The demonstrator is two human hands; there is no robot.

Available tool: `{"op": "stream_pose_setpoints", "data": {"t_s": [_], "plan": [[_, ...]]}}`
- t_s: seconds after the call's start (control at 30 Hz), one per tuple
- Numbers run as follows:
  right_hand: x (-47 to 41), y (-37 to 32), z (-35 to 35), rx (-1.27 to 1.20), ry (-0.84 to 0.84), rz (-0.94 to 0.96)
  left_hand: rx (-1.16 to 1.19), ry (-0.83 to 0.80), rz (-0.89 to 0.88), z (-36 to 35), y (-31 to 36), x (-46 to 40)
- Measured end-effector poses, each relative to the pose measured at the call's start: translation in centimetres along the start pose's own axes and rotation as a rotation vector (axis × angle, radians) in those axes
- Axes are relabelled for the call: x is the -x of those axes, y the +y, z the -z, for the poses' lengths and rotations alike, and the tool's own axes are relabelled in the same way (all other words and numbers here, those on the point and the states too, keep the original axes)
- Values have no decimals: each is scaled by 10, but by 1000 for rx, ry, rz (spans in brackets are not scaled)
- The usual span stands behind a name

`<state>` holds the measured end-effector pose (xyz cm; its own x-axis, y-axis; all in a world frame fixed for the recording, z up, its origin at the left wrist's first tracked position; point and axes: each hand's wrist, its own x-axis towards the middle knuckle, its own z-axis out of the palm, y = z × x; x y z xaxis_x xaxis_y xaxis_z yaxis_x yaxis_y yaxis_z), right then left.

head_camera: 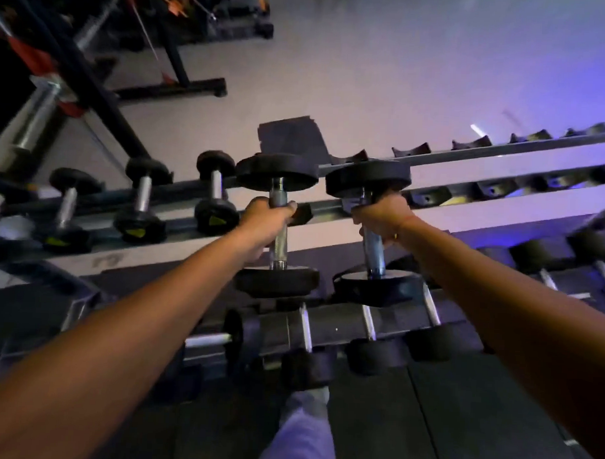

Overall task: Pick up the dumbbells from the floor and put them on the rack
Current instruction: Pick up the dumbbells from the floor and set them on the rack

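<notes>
Dumbbells | L hand fingers clenched on L dumbbell handle | R hand same, R dumbbell | over rack

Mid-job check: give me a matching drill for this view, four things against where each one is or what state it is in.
Things:
1. left hand
2. right hand
3. small dumbbells
4. empty cradles

Places or states:
A. resting on the top shelf, left of the hands
B. along the top rail, right of the hands
C. gripping the handle of the left dumbbell
D. gripping the handle of the right dumbbell

Pairs: 1-C, 2-D, 3-A, 4-B
</notes>
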<state>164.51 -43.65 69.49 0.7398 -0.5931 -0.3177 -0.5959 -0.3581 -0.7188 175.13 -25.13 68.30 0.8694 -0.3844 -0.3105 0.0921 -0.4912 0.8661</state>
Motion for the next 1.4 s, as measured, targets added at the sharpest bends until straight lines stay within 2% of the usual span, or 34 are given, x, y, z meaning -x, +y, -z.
{"op": "stream_pose_setpoints", "data": {"t_s": [0.1, 0.23, 0.37, 0.6, 0.67, 0.77, 0.93, 1.17, 1.3, 1.4], "plan": [[-77, -16, 2, 39, 4, -75, 48, -31, 66, -10, 14, -86], [-172, -21, 2, -32, 20, -168, 77, -17, 184, -27, 19, -178], [-247, -20, -3, -35, -28, -251, 68, -9, 219, -42, 12, -238], [-332, 3, -33, 6, -134, -322, 31, 20, 368, -62, -20, -292], [-345, 13, -38, -59, -142, -356, 33, 17, 373, -67, -28, -301], [-349, 25, -42, -157, -100, -410, 1, -8, 348, -65, -33, -306], [-346, 31, -51, -90, 39, -362, -43, -7, 328, -65, -29, -308], [-332, 16, -49, 46, 15, -367, -477, -106, 261, -55, -19, -303], [-315, 12, -36, 204, -46, -348, -969, -201, 166, -43, -1, -291], [-291, 9, -18, 318, 12, -255, -1244, -177, 16, -36, 24, -273]]}}
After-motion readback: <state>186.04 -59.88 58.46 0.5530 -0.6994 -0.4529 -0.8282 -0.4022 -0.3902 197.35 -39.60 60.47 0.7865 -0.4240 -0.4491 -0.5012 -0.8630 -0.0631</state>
